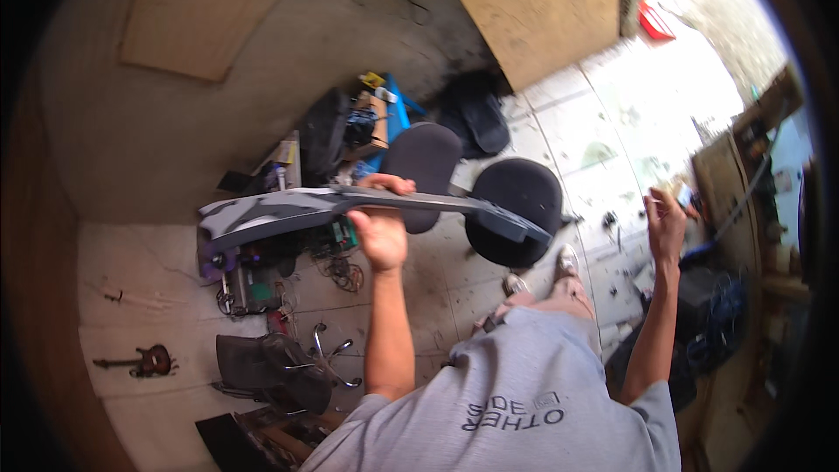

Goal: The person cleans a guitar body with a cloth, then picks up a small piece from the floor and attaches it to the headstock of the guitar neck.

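An electric guitar (271, 217) with a grey, black and white patterned body lies across the view, seen edge-on. My left hand (382, 232) grips it where the neck meets the body, fingers over the far side and thumb along the near side. Its neck (437, 202) runs right to a dark headstock (511, 223), above a round black seat (516, 192). Off to the right, my right hand (667, 223) is raised beside the cluttered bench side, fingers slightly bent and apart. I make out nothing held in it.
Next to the black seat is a dark grey seat (424, 157). An office chair (275, 371) lies on its side at lower left. Another guitar (144, 362) hangs on the left wall. Dark bags (712, 306) crowd the right; a red dustpan (654, 23) is by the doorway.
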Tool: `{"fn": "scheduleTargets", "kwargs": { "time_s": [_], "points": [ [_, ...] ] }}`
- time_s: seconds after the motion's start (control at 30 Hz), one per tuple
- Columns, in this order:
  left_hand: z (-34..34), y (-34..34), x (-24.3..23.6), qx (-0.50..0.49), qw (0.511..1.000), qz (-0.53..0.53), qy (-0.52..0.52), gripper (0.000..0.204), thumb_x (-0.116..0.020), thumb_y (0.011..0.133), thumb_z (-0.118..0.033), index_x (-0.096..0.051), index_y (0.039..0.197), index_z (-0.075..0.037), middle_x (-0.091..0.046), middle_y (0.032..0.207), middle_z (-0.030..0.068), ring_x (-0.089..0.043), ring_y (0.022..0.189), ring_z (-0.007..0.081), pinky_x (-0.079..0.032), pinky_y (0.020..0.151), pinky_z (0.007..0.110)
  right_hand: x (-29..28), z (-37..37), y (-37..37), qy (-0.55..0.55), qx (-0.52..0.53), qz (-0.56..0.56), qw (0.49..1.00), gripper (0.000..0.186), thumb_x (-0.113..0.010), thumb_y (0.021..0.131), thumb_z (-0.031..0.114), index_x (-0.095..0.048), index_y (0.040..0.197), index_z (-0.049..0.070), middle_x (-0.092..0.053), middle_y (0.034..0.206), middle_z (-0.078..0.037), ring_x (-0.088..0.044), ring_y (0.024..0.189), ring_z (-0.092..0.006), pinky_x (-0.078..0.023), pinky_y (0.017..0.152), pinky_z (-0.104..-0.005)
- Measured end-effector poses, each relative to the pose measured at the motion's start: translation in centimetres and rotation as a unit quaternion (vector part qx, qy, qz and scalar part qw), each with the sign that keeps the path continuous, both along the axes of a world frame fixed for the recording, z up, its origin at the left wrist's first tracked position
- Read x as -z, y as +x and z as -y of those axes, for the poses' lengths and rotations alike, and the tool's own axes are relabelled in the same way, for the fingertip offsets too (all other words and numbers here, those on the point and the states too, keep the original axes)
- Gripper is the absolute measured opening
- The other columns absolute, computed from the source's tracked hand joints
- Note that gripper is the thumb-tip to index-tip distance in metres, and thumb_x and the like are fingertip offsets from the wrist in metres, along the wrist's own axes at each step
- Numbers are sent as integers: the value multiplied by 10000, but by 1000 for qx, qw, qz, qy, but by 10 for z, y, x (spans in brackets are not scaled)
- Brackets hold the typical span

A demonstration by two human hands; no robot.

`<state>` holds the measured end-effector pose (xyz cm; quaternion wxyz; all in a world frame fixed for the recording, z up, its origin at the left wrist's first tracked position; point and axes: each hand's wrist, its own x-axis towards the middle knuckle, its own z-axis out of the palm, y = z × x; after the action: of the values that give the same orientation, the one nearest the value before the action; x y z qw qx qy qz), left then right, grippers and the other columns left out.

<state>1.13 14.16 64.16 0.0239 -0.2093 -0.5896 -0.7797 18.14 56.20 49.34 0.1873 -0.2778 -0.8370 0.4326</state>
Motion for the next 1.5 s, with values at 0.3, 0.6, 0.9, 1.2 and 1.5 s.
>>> {"fn": "scheduleTargets", "kwargs": {
  "time_s": [0.3,0.6,0.9,1.2,1.5],
  "points": [
    [11,12,25,25,1000,-10,15,701,-489,993,-708,-520,1216,-44,-569,1073,89,-553,1053,202,-407,1053,429,-193,208,-117,-152,-422,-248,859,302,-740,935,86,-704,1230,32,-732,1107,-147,-749,957,-250,-590,819,-359],
    [20,28,35,50,999,0,7,758,-460,1044,-632,-398,1542,-63,-444,1552,115,-403,1466,246,-289,1202,448,-227,246,-141,-145,-540,-236,795,257,-748,908,75,-737,1163,49,-725,983,-123,-730,889,-244,-573,788,-362],
    [23,18,50,40,998,22,41,669,-535,1003,-662,-518,1344,-87,-540,1298,47,-514,1247,185,-364,1113,407,-213,258,-140,-129,-479,-306,813,98,-774,881,47,-713,956,34,-721,931,-95,-736,847,-244,-576,764,-347],
    [18,10,23,2,999,1,43,648,-525,976,-699,-514,1142,-73,-546,1061,61,-568,1048,189,-408,1094,416,-171,253,-127,-145,-394,-354,836,135,-755,826,-32,-698,914,52,-675,907,-58,-647,862,-248,-520,778,-363],
    [30,-1,24,-14,999,0,43,654,-489,980,-708,-521,1140,-74,-547,1017,81,-555,1032,223,-408,1113,477,-105,228,-90,-362,-354,-259,823,142,-692,883,-85,-619,940,24,-625,948,-39,-620,919,-154,-505,857,-307]
  ]
}}
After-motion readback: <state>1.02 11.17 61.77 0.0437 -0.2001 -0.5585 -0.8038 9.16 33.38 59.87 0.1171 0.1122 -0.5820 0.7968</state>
